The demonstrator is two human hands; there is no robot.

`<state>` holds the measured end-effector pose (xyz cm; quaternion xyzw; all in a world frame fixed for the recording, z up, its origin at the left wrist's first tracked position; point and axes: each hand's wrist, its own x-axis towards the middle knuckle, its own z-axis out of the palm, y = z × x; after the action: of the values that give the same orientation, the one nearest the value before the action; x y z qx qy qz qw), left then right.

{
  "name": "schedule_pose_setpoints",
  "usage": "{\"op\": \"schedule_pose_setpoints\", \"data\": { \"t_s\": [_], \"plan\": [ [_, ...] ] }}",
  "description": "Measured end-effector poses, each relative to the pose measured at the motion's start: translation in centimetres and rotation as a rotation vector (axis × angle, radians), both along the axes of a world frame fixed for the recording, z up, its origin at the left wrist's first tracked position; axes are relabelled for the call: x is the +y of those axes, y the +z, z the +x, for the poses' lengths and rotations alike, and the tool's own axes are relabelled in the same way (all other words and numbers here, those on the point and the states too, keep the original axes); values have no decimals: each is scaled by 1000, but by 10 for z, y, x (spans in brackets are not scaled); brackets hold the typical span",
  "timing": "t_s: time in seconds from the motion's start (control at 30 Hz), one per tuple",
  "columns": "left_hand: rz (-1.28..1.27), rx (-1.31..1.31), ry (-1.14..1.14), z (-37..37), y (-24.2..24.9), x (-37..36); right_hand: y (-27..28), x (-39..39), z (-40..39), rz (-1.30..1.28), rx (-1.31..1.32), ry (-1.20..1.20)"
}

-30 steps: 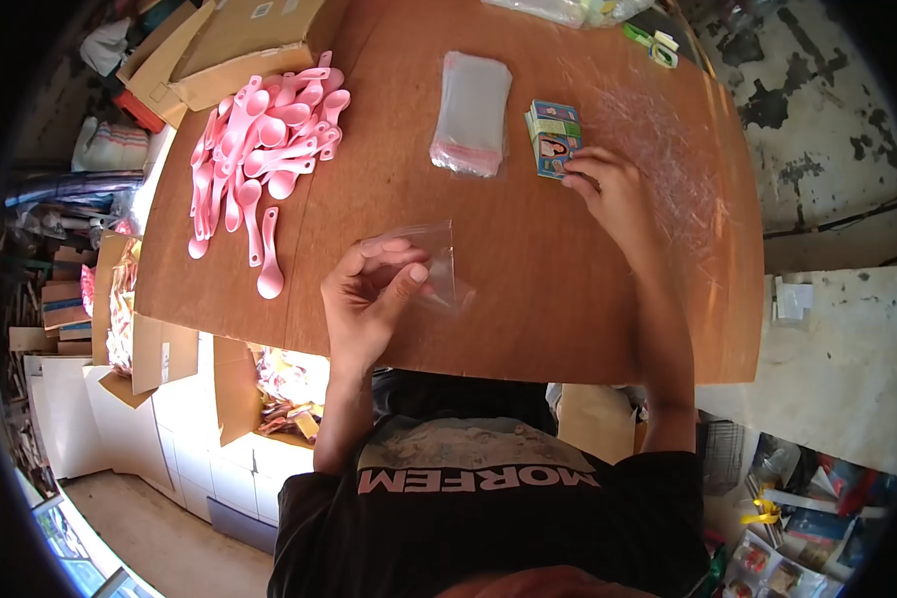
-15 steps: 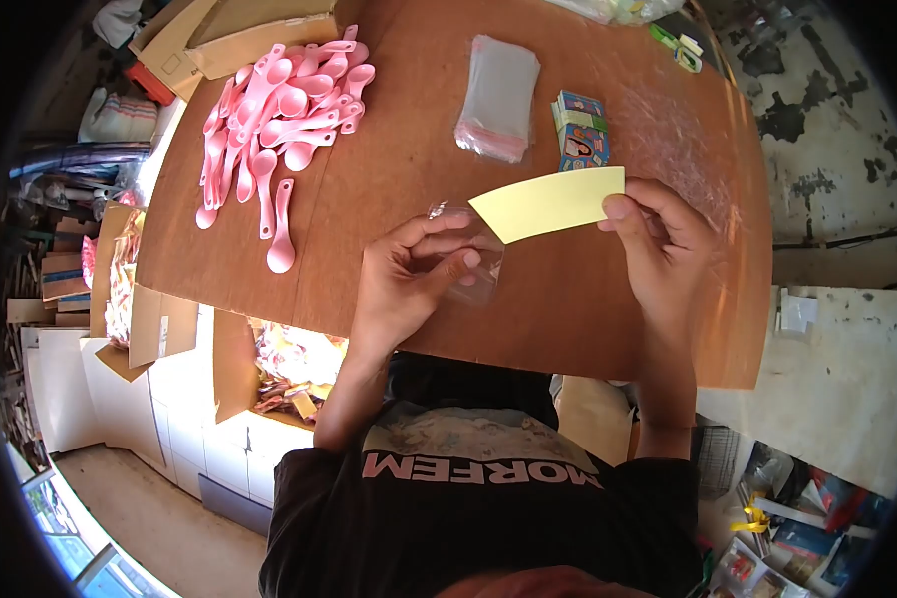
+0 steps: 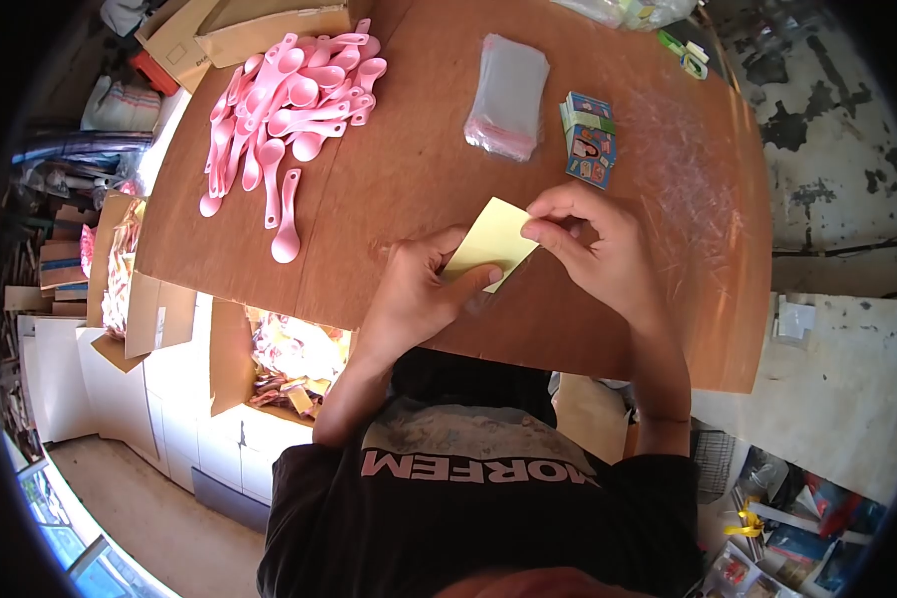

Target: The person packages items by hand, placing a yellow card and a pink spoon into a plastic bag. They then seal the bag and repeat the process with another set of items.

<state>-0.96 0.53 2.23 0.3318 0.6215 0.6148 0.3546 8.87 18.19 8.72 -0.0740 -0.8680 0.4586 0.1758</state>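
A pale yellow paper point(image 3: 492, 242) is held between my hands above the table's near part. My left hand point(image 3: 429, 289) grips its lower left part, thumb on top. The fingertips of my right hand point(image 3: 588, 239) pinch its upper right corner. A clear plastic bag was in my left hand earlier; it is mostly hidden behind the paper now. Beyond the hands lie a stack of clear plastic bags point(image 3: 508, 95) and a stack of printed blue cards point(image 3: 589, 145). Many pink spoons point(image 3: 287, 120) are piled at the left.
The brown wooden table point(image 3: 389, 199) spans the view. Crumpled clear plastic point(image 3: 683, 179) lies on its right side, green scissors point(image 3: 684, 52) at the far right. Cardboard boxes point(image 3: 269, 28) stand at the far left. An open box of packets point(image 3: 294, 359) sits below the near edge.
The yellow paper has moved left and down, tilted more steeply, and its left part is now in my left hand. My right hand has moved left, toward my left hand.
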Motion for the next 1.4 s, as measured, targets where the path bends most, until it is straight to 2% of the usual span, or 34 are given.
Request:
{"op": "schedule_pose_setpoints", "data": {
  "t_s": [0.13, 0.2, 0.43, 0.57, 0.67, 0.73, 0.77, 0.8, 0.83, 0.87, 0.93, 1.0, 1.07, 1.17, 1.33, 1.4],
  "plan": [
    [57, -45, 46, 3, -1, 3, -4, -2, 6, 84, -40, 103],
    [206, 177, 144, 5, -2, 8, -7, -4, 5, 120, 50, 218],
    [179, 319, 165, 14, 7, 5, -2, -1, 10, 71, -29, 314],
    [251, 360, 188, 17, 6, 7, 1, 2, 12, 124, -24, 383],
    [248, 369, 179, 19, 7, 6, 10, 1, 12, 116, -122, 409],
    [229, 361, 171, 19, 7, 5, 3, 0, 10, 64, -255, 370],
    [272, 407, 191, 18, 7, 7, -1, -1, 10, 63, -252, 381],
    [314, 449, 209, 17, 9, 7, -7, -2, 11, 15, -220, 290],
    [233, 283, 204, 21, 13, 2, -9, -3, 12, -32, -191, 197],
    [230, 280, 208, 21, 12, 3, -10, -3, 11, -33, -195, 201],
    [341, 26, 409, 20, 8, 10, -9, -4, 10, -136, -253, 144],
    [342, -27, 428, 12, 2, 11, -1, -9, 7, -135, -237, 178],
    [320, 22, 275, 2, -4, 4, -3, -11, 4, -106, -244, 181],
    [334, 68, 320, 6, -4, 7, 3, -13, 0, -99, -311, 210],
    [325, 168, 348, 8, -6, 11, -16, -4, -2, -101, -267, 260],
    [308, 343, 330, 9, -5, 11, -13, -4, -2, -56, -287, 278]
  ]
}}
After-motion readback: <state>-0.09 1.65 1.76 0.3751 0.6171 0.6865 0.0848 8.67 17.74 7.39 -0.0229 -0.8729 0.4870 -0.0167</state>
